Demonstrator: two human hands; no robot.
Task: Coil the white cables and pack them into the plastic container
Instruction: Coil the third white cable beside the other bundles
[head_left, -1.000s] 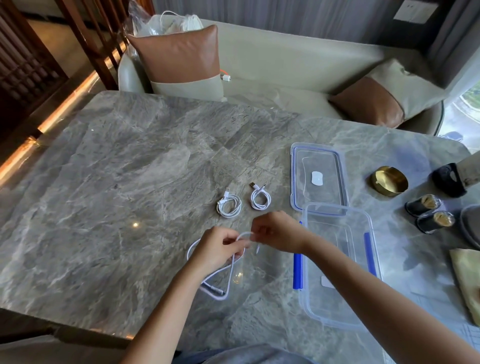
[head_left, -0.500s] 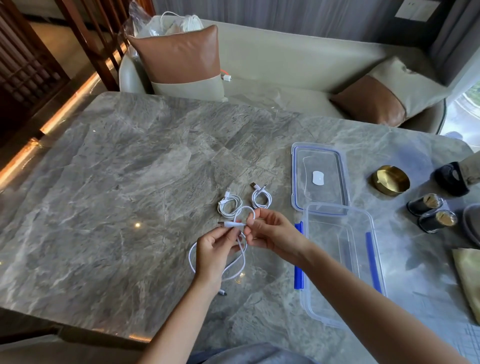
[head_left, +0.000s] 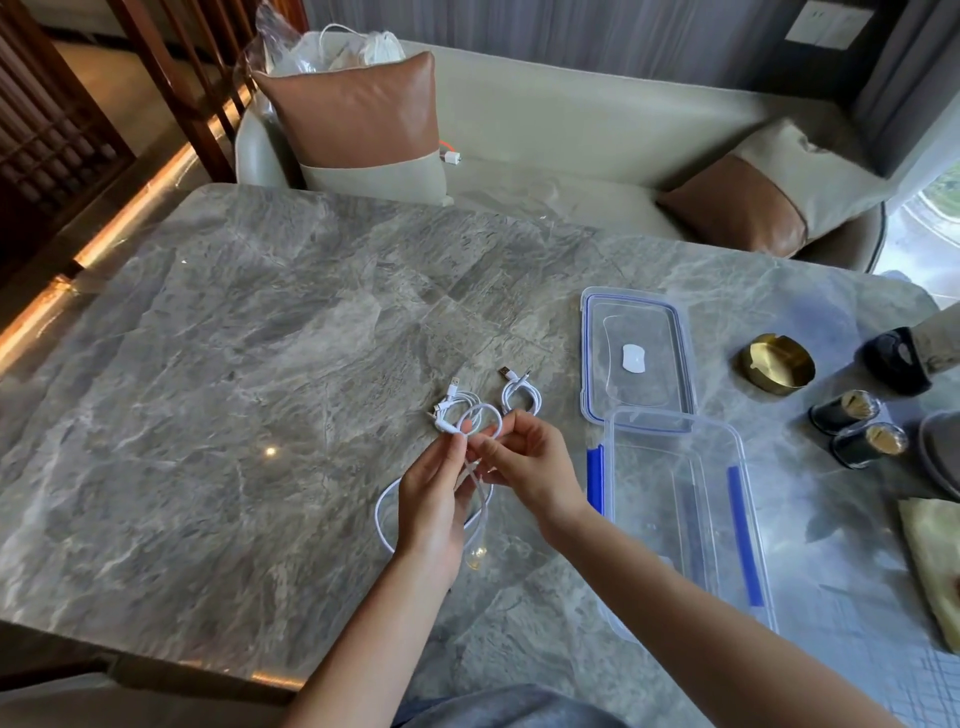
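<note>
No text, brand or number can be read anywhere; the white sticker (head_left: 634, 358) on the container lid (head_left: 672, 332) is too small to make out.

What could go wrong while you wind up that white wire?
The small loop of the white cable is only pinched by the left hand and right hand; a weak grip could let it spring open. Its loose tail trails down toward the marble table and might tangle. The loop sits close to a coiled cable and could snag it.
</note>
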